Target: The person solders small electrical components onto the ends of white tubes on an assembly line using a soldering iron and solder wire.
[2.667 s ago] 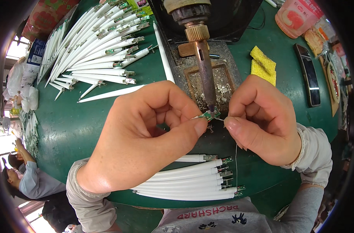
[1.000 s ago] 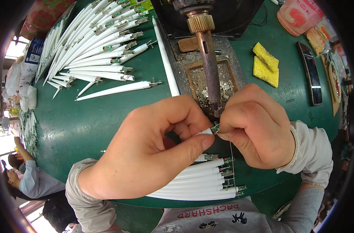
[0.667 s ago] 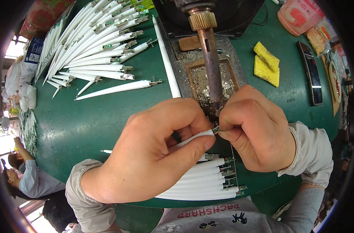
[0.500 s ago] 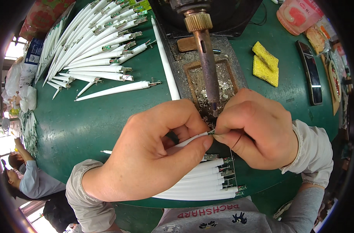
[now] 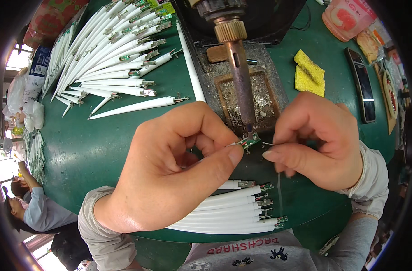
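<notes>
Left hand [image 5: 169,167]: thumb and forefinger pressed together in a pinch at the board's left end; other fingers curled in behind.
Board [image 5: 252,140]: small, green; juts right from the left fingertips, beneath the iron's tip, between the two hands.
Right hand [image 5: 316,140]: thumb and forefinger nearly together, wire between them; remaining fingers bent loosely.
Wire [image 5: 267,143]: thin, pale; short end points left toward the board, apart from it; a blurred length hangs below the hand.
Iron [image 5: 239,77]: brass collar, dark shaft, pointing down; tip at the board's upper edge, actual contact cannot be told.
Tray [image 5: 220,98]: brown rim, grey crumbs inside; behind the iron.
Block [image 5: 217,53]: wooden; above the tray.
Fan of tubes [image 5: 111,49]: white, tapered, many, green-and-metal ends facing right; upper left.
Single tube [image 5: 133,107]: white, lying just below the fan.
Row of tubes [image 5: 228,212]: white, side by side near the table's front edge, partly behind the left hand.
Sponge [image 5: 309,81]: yellow, two overlapping pieces; right of the tray.
Phone [image 5: 361,86]: dark screen; right of the sponge.
Cup [image 5: 348,20]: pink; upper right.
Table [image 5: 102,149]: green.
</notes>
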`<action>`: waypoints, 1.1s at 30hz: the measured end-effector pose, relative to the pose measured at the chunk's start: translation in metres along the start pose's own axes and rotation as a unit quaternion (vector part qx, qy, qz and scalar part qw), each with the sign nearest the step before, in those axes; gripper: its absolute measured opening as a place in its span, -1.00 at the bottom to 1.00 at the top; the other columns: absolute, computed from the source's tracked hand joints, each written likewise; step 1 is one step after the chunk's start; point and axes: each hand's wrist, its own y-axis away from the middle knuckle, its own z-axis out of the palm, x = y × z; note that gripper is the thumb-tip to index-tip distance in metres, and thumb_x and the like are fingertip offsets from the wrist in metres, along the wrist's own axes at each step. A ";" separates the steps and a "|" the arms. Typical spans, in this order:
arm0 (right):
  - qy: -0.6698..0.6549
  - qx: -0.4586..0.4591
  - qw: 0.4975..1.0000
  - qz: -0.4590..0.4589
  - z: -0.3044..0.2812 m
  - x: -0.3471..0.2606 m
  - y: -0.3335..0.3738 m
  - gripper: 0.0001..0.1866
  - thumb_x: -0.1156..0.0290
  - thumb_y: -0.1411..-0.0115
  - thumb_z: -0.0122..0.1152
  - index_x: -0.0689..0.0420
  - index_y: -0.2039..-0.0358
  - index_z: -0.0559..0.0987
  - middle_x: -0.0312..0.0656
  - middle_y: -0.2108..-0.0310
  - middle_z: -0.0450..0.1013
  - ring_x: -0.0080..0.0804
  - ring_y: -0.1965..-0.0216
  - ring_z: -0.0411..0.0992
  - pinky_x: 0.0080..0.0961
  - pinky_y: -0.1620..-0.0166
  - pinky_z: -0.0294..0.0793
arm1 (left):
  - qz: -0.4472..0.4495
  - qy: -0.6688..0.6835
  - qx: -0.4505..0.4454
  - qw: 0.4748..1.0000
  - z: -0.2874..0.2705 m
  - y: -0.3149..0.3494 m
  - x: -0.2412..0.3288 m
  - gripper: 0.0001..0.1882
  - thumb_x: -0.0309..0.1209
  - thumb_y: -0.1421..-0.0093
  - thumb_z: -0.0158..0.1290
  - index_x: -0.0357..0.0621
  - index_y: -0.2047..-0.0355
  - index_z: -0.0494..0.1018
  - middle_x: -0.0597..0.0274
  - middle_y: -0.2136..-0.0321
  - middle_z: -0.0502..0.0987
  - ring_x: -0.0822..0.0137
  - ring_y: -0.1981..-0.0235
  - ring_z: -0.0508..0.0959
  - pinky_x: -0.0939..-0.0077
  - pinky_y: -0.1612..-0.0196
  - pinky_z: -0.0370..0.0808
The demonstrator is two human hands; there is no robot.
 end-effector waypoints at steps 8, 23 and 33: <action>0.193 0.085 0.967 -0.143 0.014 0.006 -0.003 -0.77 0.61 0.07 0.21 0.30 0.34 0.45 -0.17 0.57 0.43 -0.55 0.65 0.39 -0.62 0.59 0.35 | 0.036 -0.044 0.014 0.998 -0.001 -0.001 -0.007 -0.91 -0.62 -0.03 0.05 -0.31 0.45 0.35 0.23 0.43 0.40 0.55 0.46 0.38 0.73 0.44 0.29; 0.120 0.088 0.984 -0.093 0.013 -0.003 0.003 -0.86 0.58 -0.03 0.14 0.30 0.40 0.39 -0.17 0.50 0.39 -0.59 0.59 0.37 -0.72 0.56 0.34 | 0.056 -0.026 0.040 0.997 0.002 0.003 -0.002 -0.88 -0.58 -0.01 0.09 -0.31 0.48 0.35 0.27 0.50 0.40 0.57 0.52 0.38 0.74 0.49 0.28; 0.100 0.064 0.991 -0.057 0.009 -0.006 0.002 -0.85 0.64 -0.04 0.11 0.28 0.39 0.34 -0.19 0.49 0.36 -0.60 0.54 0.36 -0.74 0.52 0.33 | 0.067 0.000 0.053 0.996 0.004 0.001 0.000 -0.86 -0.51 -0.02 0.09 -0.30 0.49 0.35 0.26 0.56 0.39 0.59 0.66 0.36 0.78 0.66 0.21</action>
